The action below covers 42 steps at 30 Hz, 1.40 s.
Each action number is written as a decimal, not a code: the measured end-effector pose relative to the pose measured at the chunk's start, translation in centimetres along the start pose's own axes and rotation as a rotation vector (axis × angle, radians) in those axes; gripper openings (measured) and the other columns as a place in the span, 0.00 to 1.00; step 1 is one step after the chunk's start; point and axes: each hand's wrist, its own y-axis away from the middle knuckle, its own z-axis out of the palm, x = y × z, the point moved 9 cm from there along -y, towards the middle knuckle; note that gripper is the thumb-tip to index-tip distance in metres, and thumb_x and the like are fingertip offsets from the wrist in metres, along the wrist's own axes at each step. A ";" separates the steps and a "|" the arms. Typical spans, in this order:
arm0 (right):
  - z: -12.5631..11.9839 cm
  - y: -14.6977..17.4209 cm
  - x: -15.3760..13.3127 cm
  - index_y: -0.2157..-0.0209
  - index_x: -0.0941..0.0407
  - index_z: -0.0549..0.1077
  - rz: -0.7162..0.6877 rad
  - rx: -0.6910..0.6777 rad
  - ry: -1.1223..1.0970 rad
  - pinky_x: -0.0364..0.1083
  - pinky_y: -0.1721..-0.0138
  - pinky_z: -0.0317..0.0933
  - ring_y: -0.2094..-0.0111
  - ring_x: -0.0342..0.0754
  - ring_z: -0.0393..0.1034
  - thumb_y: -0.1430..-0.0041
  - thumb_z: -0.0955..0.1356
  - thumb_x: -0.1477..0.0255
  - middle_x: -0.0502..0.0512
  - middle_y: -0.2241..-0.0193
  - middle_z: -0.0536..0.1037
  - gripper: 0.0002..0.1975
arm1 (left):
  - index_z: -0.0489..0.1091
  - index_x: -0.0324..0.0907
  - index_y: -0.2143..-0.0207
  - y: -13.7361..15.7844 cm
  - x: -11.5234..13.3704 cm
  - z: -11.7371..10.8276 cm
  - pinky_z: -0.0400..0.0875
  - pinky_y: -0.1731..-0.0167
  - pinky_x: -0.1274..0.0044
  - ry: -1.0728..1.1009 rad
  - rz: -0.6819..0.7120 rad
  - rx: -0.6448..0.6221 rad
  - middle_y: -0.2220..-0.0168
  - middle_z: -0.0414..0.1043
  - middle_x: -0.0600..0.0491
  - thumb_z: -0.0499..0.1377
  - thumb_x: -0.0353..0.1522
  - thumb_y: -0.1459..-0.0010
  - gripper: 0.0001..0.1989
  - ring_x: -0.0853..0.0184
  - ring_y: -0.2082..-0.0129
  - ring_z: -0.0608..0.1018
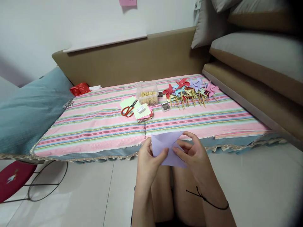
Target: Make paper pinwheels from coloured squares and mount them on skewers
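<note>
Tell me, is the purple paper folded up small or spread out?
Mostly spread out: the purple paper shows a broad face between the left hand and the right hand. Parts hidden behind them, I can't tell.

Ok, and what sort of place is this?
Probably a living room in a home: there is a sofa or daybed spread with a striped cover, big cushions piled at the right, and a round red stool on the floor.
</note>
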 end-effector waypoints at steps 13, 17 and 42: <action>-0.1 0.1 -0.7 0.51 0.51 0.61 -0.025 0.076 0.078 0.48 0.66 0.66 0.66 0.51 0.74 0.55 0.75 0.65 0.51 0.72 0.80 0.31 | 0.66 0.41 0.60 -0.3 -1.0 0.3 0.68 0.73 0.81 0.107 -0.079 -0.054 0.71 0.77 0.53 0.66 0.34 0.49 0.16 0.71 0.75 0.74; 0.0 0.1 -0.8 0.52 0.51 0.61 -0.036 0.090 0.117 0.48 0.66 0.67 0.67 0.51 0.74 0.55 0.75 0.64 0.50 0.74 0.79 0.30 | 0.66 0.42 0.58 -0.4 -1.0 0.1 0.69 0.73 0.80 0.089 -0.076 -0.042 0.70 0.77 0.53 0.67 0.33 0.52 0.19 0.70 0.74 0.75; 0.9 0.4 -0.8 0.51 0.50 0.61 -0.072 0.057 0.129 0.48 0.67 0.68 0.69 0.50 0.75 0.53 0.74 0.65 0.50 0.73 0.81 0.29 | 0.61 0.45 0.55 -0.2 -0.9 -0.8 0.65 0.78 0.82 0.053 -0.095 0.040 0.76 0.75 0.59 0.69 0.35 0.56 0.27 0.71 0.80 0.73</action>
